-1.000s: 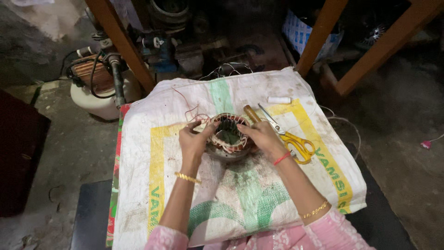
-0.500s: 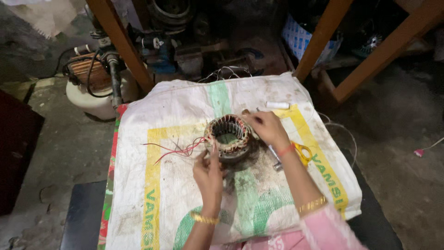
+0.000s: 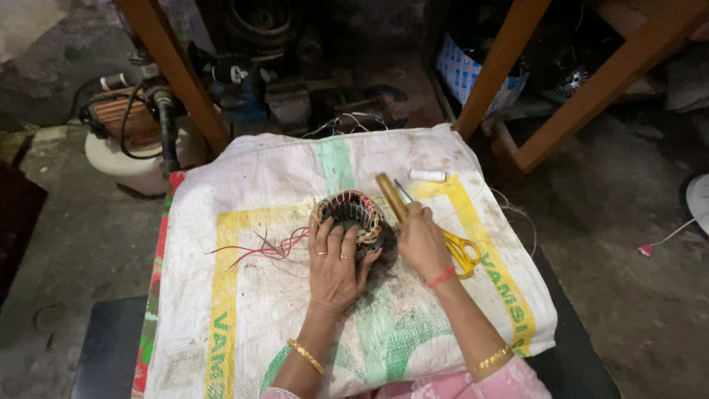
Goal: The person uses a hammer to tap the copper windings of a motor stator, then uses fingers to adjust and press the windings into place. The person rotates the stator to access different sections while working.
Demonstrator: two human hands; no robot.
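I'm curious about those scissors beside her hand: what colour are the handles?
Yellow. The scissors lie on the white sack beside the right hand, seen in the head view.

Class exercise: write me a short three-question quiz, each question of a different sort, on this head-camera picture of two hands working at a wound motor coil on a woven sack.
1. True or false: the left hand lies on the wound coil.
2. Which tool does the right hand hold? A) the wooden-handled tool B) the yellow scissors C) the white spool
3. Fill in: the red wires trail from the coil toward the picture's ____ side.

Key
1. True: its fingers rest on the coil's near rim.
2. A: the handle sticks up out of its grip; the scissors lie on the woven sack beside it.
3. Left.
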